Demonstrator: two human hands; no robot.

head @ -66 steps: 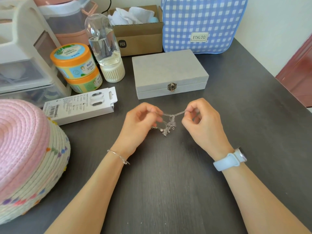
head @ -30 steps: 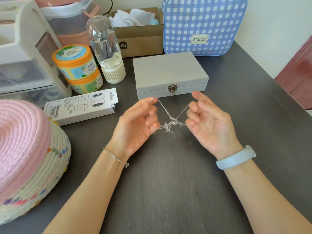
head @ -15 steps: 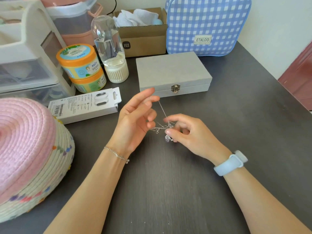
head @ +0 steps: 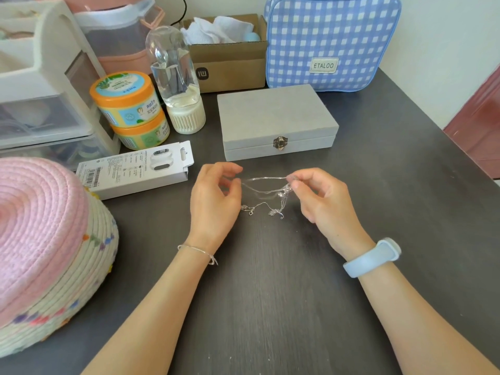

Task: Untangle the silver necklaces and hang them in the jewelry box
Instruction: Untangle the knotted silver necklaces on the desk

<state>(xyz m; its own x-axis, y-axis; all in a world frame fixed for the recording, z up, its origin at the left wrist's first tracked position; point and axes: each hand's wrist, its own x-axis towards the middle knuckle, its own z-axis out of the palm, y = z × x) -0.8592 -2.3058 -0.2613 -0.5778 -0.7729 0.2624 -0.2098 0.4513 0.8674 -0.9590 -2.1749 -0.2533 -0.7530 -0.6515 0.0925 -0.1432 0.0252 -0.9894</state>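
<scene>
Both hands are hovering side by side, palms turned inward: the left hand (head: 215, 197) and the right hand (head: 322, 197) are each pinching with thumb and fingertips.

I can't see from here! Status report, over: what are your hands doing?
Left hand and right hand pinch the tangled thin silver necklaces, stretched between them. Grey velvet jewelry box shut, latched. Nothing in the way.

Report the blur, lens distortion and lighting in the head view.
Head view: the silver necklaces smear with motion blur between the left hand and right hand; the wide-angle lens bows the plastic drawers at the frame edge; soft daylight, faint shadows on the table, jewelry box sharp.
</scene>
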